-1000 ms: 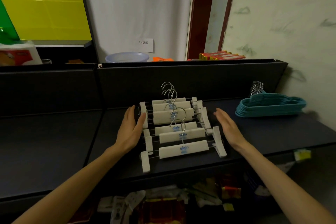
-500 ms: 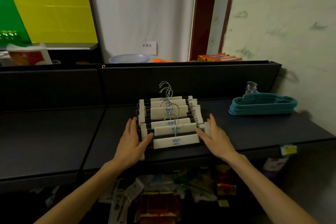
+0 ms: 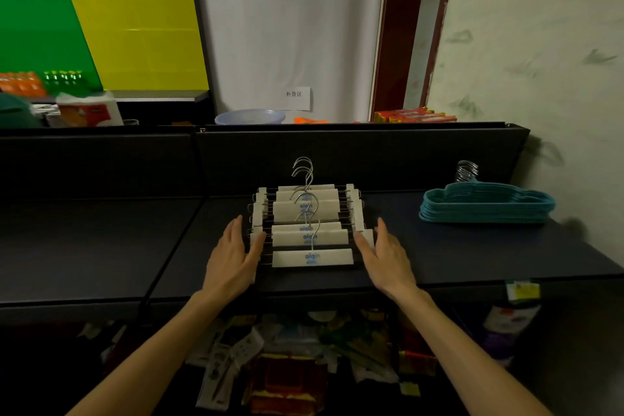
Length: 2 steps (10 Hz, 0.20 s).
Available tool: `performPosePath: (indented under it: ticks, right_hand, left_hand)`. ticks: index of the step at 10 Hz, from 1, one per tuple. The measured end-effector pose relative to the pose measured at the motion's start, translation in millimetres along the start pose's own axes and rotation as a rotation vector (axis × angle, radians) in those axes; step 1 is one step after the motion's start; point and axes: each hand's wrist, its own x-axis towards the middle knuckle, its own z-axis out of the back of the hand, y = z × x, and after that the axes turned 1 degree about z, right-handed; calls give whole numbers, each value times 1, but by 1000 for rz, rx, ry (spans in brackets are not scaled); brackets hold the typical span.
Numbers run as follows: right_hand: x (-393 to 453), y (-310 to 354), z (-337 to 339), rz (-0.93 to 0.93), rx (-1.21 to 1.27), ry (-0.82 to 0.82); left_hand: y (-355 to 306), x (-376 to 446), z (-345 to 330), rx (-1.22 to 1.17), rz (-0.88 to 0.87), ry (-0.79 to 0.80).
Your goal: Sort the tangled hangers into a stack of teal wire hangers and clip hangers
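Several white clip hangers with metal hooks lie overlapped in a stepped row on the dark shelf, hooks pointing away from me. My left hand presses flat against the left clips of the row with straight fingers. On the other side, my right hand presses flat against the right clips the same way. A neat stack of teal hangers lies at the right end of the shelf, its metal hooks toward the back panel.
A dark back panel rises behind the shelf. Beyond it stand a pale blue basin and red and yellow boxes. A painted wall bounds the right side. Packaged goods fill the level below the shelf edge.
Both hands moved inward from beside the clip hangers and now squeeze the row from left and right. The splayed front hangers have been pushed together into a tighter row.
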Motion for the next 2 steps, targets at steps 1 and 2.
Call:
performPosePath:
  ticks: [1,2]
  right_hand:
    - [-3,-4,4,6,-31,-10]
    - [-7,2,19,25,-162,-73]
  left_hand:
    - [0,-4,3,23,-8,-13]
    - [0,-2,15,145,-91,-33]
